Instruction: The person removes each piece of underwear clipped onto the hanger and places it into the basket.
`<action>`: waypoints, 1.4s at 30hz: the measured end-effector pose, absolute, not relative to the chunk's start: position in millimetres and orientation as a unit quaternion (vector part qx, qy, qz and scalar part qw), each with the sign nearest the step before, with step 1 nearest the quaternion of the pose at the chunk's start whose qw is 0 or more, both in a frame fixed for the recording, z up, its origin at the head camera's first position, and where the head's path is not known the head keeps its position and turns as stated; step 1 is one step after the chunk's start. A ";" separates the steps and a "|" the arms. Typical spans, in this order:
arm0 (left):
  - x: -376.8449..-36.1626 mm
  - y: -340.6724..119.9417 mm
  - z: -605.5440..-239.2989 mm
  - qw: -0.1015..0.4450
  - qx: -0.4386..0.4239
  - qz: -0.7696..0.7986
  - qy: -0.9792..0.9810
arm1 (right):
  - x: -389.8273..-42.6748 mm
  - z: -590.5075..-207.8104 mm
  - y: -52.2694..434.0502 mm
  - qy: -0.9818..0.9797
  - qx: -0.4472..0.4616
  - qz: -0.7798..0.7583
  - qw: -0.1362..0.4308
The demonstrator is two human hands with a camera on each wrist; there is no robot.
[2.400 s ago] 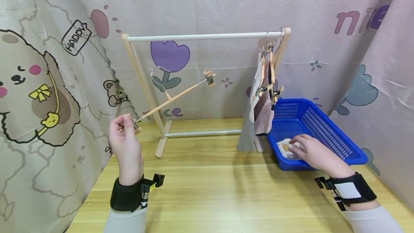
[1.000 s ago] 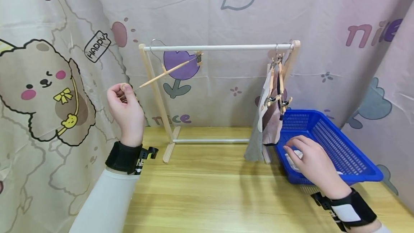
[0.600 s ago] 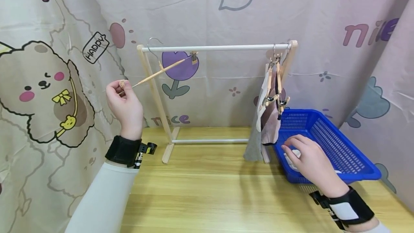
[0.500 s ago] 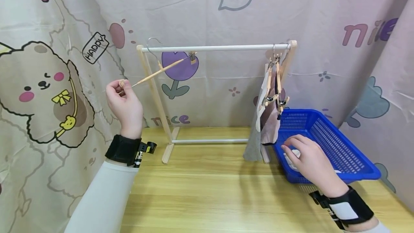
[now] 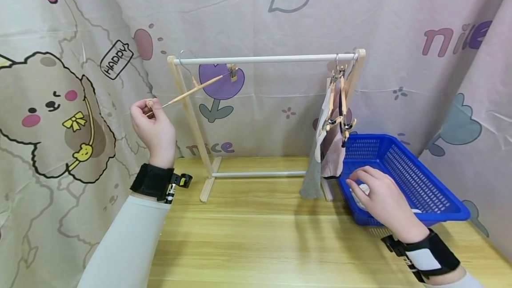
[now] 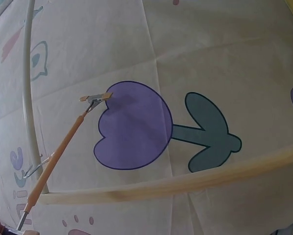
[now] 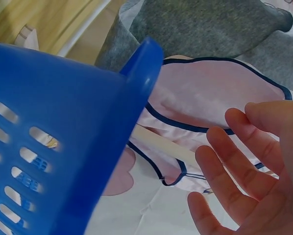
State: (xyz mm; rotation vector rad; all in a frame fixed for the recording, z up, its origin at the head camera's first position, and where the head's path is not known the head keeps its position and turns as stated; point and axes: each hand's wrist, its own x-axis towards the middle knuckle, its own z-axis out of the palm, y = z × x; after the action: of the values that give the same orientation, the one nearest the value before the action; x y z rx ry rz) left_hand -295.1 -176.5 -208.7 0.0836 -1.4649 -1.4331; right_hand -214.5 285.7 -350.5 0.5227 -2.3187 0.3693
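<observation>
Here's the wooden hanger (image 5: 196,89), up at the left end of the rack, and I've got it by its near end: my left hand (image 5: 157,132) pinches the clip there between thumb and curled fingers. The step in hand, as I judge it, is bringing the metal hook (image 6: 44,161) to the white rail (image 5: 264,59); whether it already bears on that rail I can't tell from here. If it's to sit properly, the move calls for a check that the hook is over, then levelling the bar before I let go, as one-sided support could swing it.

And what a slant! The far end rides higher than mine, a slim tan bar, the far clip (image 6: 94,99) with nothing visible in its bite.

Outward now: over on the right, well apart from it, the pink garment with dark trim (image 5: 334,154) and the grey garment (image 5: 310,183) hang close together on clip hangers. Just beside them sits the blue basket (image 5: 416,180), and above its near corner my right hand (image 5: 382,199) hovers, fingers loosely bent and spread, grasping nothing, with a white item (image 5: 364,188) inside below. All of it on the wood-grain table (image 5: 256,243).
</observation>
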 end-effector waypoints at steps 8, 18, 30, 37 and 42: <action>-298.1 -180.4 -212.1 0.512 0.043 -0.596 -0.617 | -214.7 -352.1 285.9 -0.896 0.208 0.144 0.366; -301.7 -184.8 -219.8 0.499 0.058 -0.592 -0.630 | -213.5 -353.2 284.7 -0.894 0.212 0.145 0.366; -299.3 -181.5 -224.5 0.489 0.060 -0.615 -0.616 | -214.3 -354.1 282.8 -0.897 0.212 0.143 0.360; -294.5 -179.9 -224.1 0.483 0.062 -0.608 -0.628 | -214.4 -354.2 282.5 -0.895 0.216 0.143 0.362; -289.6 -177.8 -223.1 0.518 0.084 -0.539 -0.659 | -214.7 -353.6 282.5 -0.893 0.222 0.142 0.364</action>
State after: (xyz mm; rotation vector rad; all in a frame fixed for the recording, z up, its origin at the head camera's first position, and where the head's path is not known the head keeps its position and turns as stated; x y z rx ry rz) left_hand -289.6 -177.8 -223.1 0.2014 -1.5816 -1.2925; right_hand -214.7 282.5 -353.6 0.5706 -2.2991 0.3645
